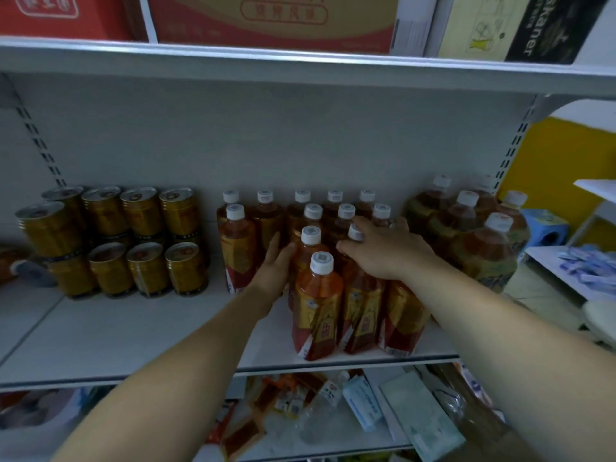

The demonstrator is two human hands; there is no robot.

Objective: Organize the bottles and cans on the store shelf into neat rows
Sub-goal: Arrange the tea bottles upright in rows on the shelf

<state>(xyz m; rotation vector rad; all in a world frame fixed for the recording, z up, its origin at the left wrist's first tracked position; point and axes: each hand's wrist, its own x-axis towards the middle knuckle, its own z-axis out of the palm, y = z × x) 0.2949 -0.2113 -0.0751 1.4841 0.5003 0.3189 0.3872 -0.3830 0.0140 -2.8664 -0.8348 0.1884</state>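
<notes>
Several small amber tea bottles point(316, 305) with white caps and red-gold labels stand in rows at the middle of the white shelf point(133, 335). My left hand point(275, 268) lies flat against the left side of a bottle in the second row from the front, fingers straight. My right hand point(383, 251) rests palm down over the caps and shoulders of bottles on the right of the cluster, fingers spread and curled over one cap. Gold cans point(113, 241) are stacked in two layers at the left. Large tea bottles point(480, 251) stand at the right.
An upper shelf point(300, 66) carries red cartons point(273, 18) and a dark box point(550, 28). The lower shelf holds loose packets and a clear bottle point(320, 415). A can lies on its side at the far left point(13, 265). A white rack with blue packets point(583, 268) stands at the right.
</notes>
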